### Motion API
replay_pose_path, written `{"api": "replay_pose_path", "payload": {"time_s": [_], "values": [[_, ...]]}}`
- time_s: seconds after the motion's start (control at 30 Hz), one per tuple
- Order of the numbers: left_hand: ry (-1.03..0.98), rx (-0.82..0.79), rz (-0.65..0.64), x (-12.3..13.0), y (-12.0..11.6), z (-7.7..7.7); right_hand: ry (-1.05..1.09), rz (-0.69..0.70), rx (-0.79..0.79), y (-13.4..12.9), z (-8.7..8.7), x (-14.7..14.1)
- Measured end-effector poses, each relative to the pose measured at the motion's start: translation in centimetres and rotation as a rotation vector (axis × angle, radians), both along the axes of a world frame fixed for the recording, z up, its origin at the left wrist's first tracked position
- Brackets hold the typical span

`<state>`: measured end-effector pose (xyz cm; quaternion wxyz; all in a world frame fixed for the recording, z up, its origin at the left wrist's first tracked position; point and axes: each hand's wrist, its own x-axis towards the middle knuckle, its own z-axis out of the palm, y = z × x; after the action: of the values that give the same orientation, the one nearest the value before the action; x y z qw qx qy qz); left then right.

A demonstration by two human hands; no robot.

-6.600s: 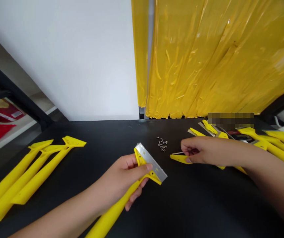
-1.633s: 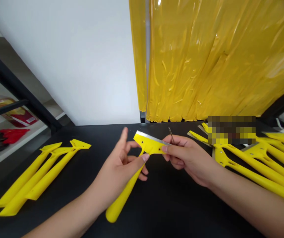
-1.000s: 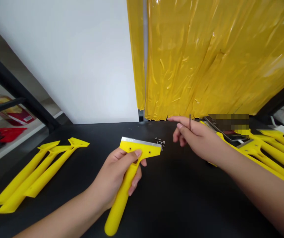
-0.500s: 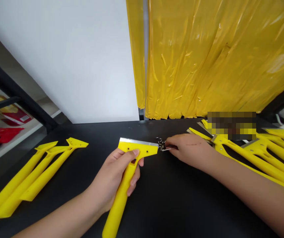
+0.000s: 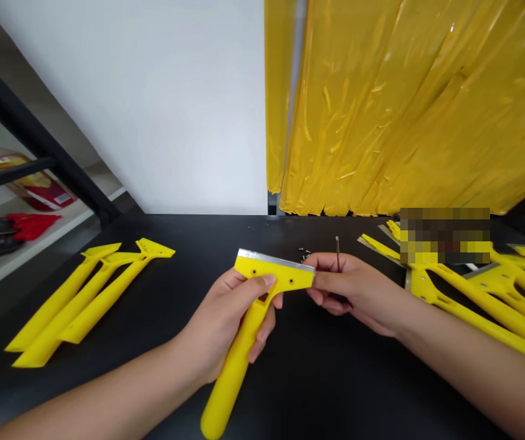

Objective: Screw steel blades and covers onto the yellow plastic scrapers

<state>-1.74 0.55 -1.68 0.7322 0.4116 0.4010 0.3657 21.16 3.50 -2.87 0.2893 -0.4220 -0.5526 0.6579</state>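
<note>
Yellow scraper [image 5: 249,324] tilts over the black table [image 5: 335,379], the left hand [image 5: 225,311] gripping it below the blade [image 5: 274,258]; the right hand [image 5: 351,282], fingers curled round a thin metal rod [image 5: 338,252], is at the blade's right end.

Passage is offered over the table [image 5: 317,373] at lower centre, between the held scraper [image 5: 240,351] and the right forearm [image 5: 455,345], and at centre left, between the left hand [image 5: 225,324] and three yellow handles [image 5: 76,304]. The right is obstructed by yellow scrapers [image 5: 486,304]; the upper frame is closed off by a white panel [image 5: 161,104] and yellow wrapping [image 5: 404,110].
</note>
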Motion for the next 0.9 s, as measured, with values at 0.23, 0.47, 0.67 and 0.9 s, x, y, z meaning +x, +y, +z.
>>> {"api": "replay_pose_path", "payload": {"time_s": [0.23,0.47,0.67,0.9], "values": [[-0.001,-0.009,0.007,-0.03,0.12,-0.16,0.212,-0.013,-0.083,-0.08,-0.10,0.15],[0.005,0.009,0.031,0.03,0.10,0.09,0.249,-0.045,-0.066,0.12,-0.26,0.40],[0.008,0.020,0.013,-0.05,0.32,0.19,0.201,-0.061,-0.033,0.14,-0.38,0.23],[0.010,0.021,0.028,-0.22,0.33,0.00,0.007,-0.007,0.074,-0.11,0.04,0.12]]}}
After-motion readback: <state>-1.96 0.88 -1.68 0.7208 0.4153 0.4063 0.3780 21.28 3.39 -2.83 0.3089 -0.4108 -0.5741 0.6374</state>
